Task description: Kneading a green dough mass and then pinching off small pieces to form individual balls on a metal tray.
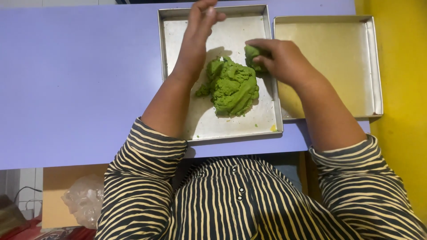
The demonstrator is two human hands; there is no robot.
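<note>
Green dough [231,86] lies as one rough, lumpy mound in the middle of the left metal tray [213,126], and nearly all of it is unworked. A small piece [252,54] has been pulled from the mound's upper right edge and sits in the right hand [284,62], whose fingers [260,44] are curled around it, just above the tray's right wall. No shaped pieces show anywhere, and the second tray [329,66] beside it on the lavender worktop [75,80] holds nothing (only a yellowish sheen on its floor), so by my reading the portioning has barely begun.

The left hand [200,31] reaches forward over the far end of the dough tray, forearm stretched above its left half, fingers loosely bent and apparently grasping nothing, though the fingertips run to the picture's top edge and I cannot be sure. Both striped sleeves [147,169] are pushed up to the elbows.
</note>
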